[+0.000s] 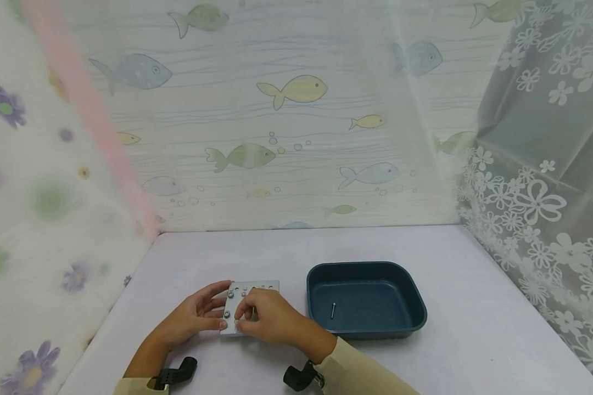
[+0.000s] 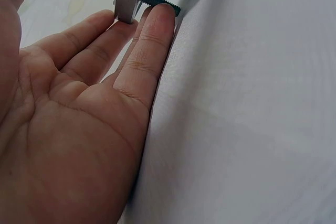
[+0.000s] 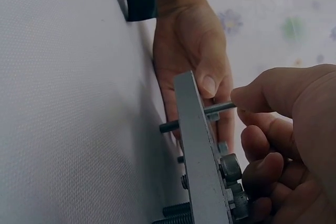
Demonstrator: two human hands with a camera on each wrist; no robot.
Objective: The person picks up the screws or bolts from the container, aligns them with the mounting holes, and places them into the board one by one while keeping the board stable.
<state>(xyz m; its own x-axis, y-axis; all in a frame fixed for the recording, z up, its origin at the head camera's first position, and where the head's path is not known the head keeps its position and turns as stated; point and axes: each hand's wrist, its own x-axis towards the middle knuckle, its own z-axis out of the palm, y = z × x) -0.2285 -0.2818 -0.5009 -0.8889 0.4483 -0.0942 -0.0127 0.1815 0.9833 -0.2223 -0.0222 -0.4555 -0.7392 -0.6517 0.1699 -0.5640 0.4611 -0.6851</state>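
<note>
A thick metal plate (image 1: pixel 231 325) with holes and several bolts through it stands above the table in front of me. My left hand (image 1: pixel 197 315) holds its left edge, with the thumb near the lower corner and the fingers along the side. With thumb and index finger, my right hand (image 1: pixel 269 317) pinches the end of a thin bolt (image 3: pixel 220 108) standing in the plate; the fingertips hide that end. Thick knurled bolt heads (image 3: pixel 231 168) sit on the same face. On the other side, threaded ends (image 2: pixel 160 2) stick out near my left fingers.
Right of the plate stands a dark blue tray (image 1: pixel 368 334), with one small screw (image 1: pixel 333 311) lying in its left part. The white table (image 1: pixel 247 249) meets patterned curtains at the back and sides. A black wrist camera (image 1: pixel 178 372) is strapped to each wrist.
</note>
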